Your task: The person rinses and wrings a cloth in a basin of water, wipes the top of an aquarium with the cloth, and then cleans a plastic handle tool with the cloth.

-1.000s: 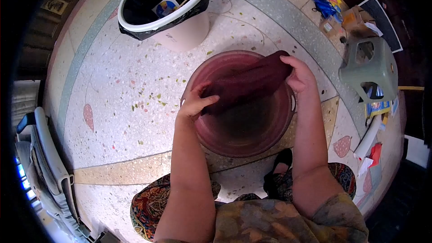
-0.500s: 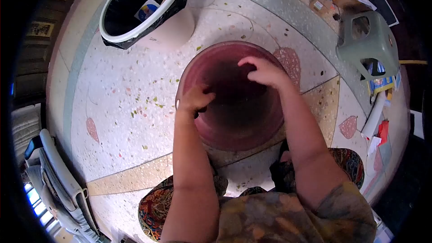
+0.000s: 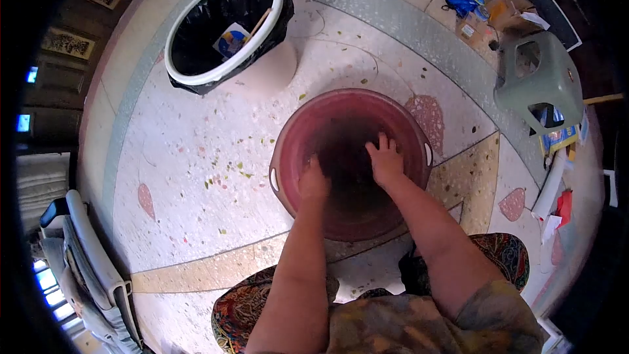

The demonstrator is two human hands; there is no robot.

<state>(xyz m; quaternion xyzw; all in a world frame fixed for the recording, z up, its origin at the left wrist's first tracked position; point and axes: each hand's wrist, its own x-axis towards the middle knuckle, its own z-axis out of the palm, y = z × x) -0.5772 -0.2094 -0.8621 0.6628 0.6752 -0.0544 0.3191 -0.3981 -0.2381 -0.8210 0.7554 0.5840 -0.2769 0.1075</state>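
A round maroon plastic tub [image 3: 288, 157] with a handle slot on each side stands on the floor between my legs. Its inside is dark in the middle, and I cannot make out what lies there. Both of my hands reach down into it. Over the right part of the dark middle is my right hand [image 3: 388, 160], its fingers spread and nothing visible in them. My left hand [image 3: 314, 182] is low inside the left part of the tub, near the wall. Its fingers are blurred and partly hidden.
A white bin [image 3: 262, 72] lined with a black bag stands at the upper left, with a stick and a printed card inside. Small green and pink specks show on the patterned floor [image 3: 183, 210]. A grey-green stool [image 3: 544, 85] and cardboard boxes [image 3: 511, 10] stand right; a chair [image 3: 92, 242] left.
Both hands have gone deeper into the tub, the right one down from near its far right rim. The whole view has shifted a little, so the tub and bin sit lower and further right.
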